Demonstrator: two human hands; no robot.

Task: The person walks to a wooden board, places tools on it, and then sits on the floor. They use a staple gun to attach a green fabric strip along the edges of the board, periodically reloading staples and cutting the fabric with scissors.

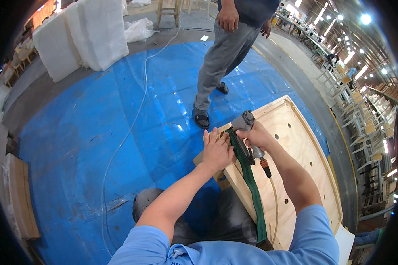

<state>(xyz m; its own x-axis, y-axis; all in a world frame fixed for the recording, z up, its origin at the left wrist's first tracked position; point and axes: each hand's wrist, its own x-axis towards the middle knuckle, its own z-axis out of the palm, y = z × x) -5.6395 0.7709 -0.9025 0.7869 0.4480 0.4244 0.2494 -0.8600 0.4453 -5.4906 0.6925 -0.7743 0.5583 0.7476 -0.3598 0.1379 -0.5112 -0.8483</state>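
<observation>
My right hand (257,136) grips a grey pneumatic staple gun (244,126), its nose pointing down at the near corner of a plywood frame panel (296,145) with several round holes. My left hand (216,150) lies flat, fingers together, pressing on the panel's corner edge beside a dark green webbing strap (251,185) that runs along the panel's near edge toward me. The gun's air hose (275,207) trails back over the panel from an orange fitting.
A blue tarp (97,145) covers the floor, with a thin white cable (128,132) across it. Another person (227,53) in grey trousers and sandals stands just beyond the panel. White wrapped bundles (82,37) lie far left; wooden boards (20,194) at left; chair frames stacked far right.
</observation>
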